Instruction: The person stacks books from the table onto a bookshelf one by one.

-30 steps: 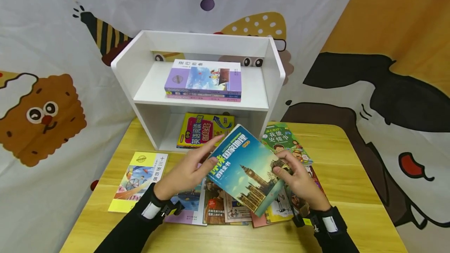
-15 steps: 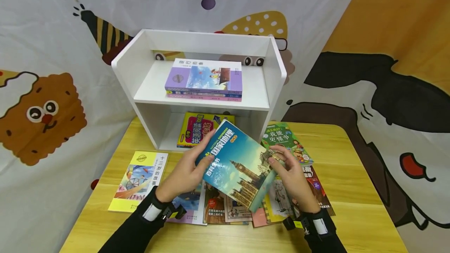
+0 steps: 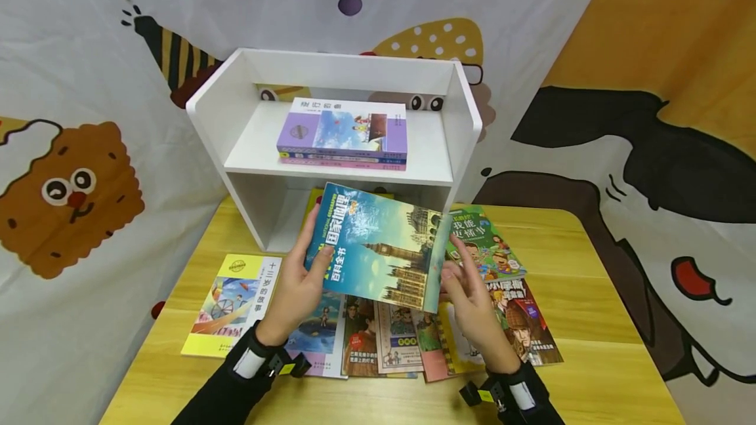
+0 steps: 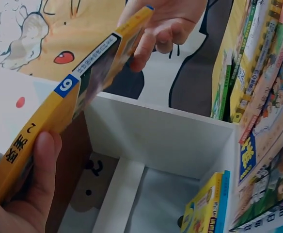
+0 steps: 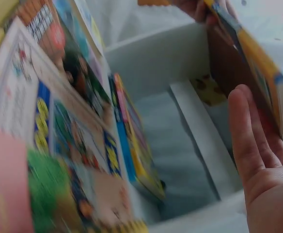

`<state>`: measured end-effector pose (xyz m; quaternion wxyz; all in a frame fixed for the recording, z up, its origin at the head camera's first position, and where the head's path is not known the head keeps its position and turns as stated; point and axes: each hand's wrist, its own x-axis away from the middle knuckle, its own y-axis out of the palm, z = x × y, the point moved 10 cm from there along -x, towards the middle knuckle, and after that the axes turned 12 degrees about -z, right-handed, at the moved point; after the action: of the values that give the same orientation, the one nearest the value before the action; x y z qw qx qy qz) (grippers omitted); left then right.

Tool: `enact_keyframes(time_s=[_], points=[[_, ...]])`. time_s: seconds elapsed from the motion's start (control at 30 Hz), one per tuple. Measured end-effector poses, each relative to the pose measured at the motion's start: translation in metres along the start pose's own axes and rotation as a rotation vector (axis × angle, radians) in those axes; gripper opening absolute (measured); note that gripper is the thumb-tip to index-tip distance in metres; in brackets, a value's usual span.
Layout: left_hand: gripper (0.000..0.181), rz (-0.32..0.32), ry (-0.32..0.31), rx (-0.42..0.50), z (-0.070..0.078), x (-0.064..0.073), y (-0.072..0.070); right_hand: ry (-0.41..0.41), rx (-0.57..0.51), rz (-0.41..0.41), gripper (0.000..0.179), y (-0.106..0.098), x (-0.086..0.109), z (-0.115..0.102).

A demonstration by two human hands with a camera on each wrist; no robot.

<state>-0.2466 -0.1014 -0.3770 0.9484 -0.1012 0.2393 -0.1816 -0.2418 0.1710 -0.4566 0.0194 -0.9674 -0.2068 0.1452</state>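
A blue geography book point(image 3: 378, 248) with a clock tower on its cover is held tilted in front of the white shelf. My left hand point(image 3: 298, 290) grips its left end, thumb on the cover; in the left wrist view the thumb point(image 4: 44, 150) lies against the book near its yellow spine point(image 4: 35, 126). At the other end is my right hand point(image 3: 472, 310), its fingers extended beside the book's edge. In the right wrist view those fingers point(image 5: 245, 131) look straight, close to the book point(image 5: 267, 73); whether they touch it I cannot tell.
Behind stands a white two-tier shelf point(image 3: 248, 149), with a stack of books point(image 3: 342, 130) on top and a yellow book point(image 3: 313, 202) below, partly covered. A yellow book point(image 3: 233, 307) lies left; several overlapping books lie in front. A green book point(image 3: 490, 248) and brown book point(image 3: 525, 326) lie right.
The geography book has turned from a steep slant to nearly level and shifted left and up. My right hand has gone from gripping its lower right corner to extended fingers beside its edge.
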Motion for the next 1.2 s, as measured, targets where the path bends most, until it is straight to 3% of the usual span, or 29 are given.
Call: enact_keyframes(time_s=[0.1, 0.33, 0.57, 0.67, 0.87, 1.2], points=[[0.066, 0.018, -0.036, 0.012, -0.009, 0.002, 0.000, 0.057, -0.034, -0.031, 0.067, 0.016, -0.002, 0.004], [0.066, 0.030, -0.160, -0.006, -0.037, 0.008, 0.003, 0.171, -0.317, -0.057, 0.071, 0.044, -0.009, 0.042], [0.067, 0.002, -0.341, -0.030, -0.111, 0.021, -0.001, 0.340, -0.262, 0.001, 0.074, 0.043, -0.007, 0.077], [0.069, -0.020, -0.425, -0.095, -0.127, 0.025, -0.007, 0.411, -0.219, -0.006, 0.074, 0.044, -0.013, 0.086], [0.072, -0.049, -0.517, -0.222, -0.143, 0.022, -0.022, 0.478, -0.189, -0.028, 0.076, 0.040, -0.030, 0.089], [0.075, -0.042, -0.536, -0.155, -0.161, 0.009, -0.043, 0.443, -0.161, -0.053, 0.081, 0.038, -0.070, 0.091]])
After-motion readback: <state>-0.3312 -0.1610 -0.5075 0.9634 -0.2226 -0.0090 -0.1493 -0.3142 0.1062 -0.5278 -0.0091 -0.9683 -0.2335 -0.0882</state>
